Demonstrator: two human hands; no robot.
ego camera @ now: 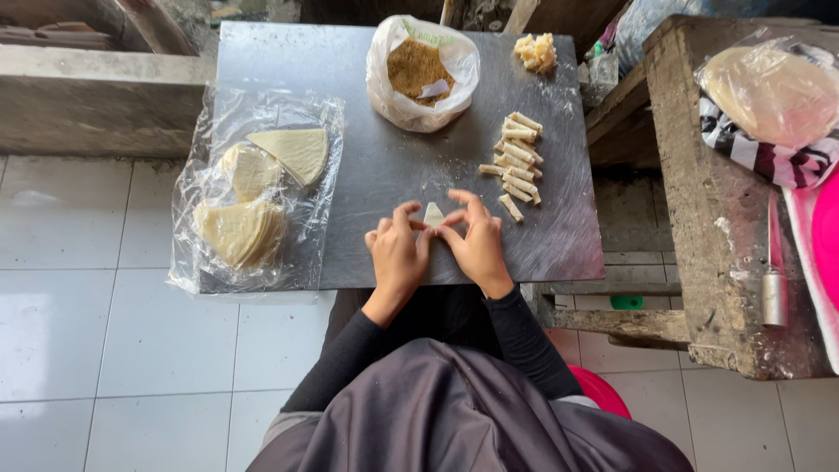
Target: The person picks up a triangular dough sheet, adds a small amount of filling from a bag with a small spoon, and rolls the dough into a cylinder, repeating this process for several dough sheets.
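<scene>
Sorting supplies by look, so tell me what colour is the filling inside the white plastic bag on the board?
The filling is golden brown and crumbly, seen best in the head view, inside the open white plastic bag.

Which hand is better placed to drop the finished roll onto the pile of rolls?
Probably the right hand. Both hands pinch the small wrapper piece, but the pile of rolls lies just beyond it on that side; the left hand would have to cross over.

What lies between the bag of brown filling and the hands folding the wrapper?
Only bare dark board lies between the bag and the wrapper piece, in the head view.
</scene>
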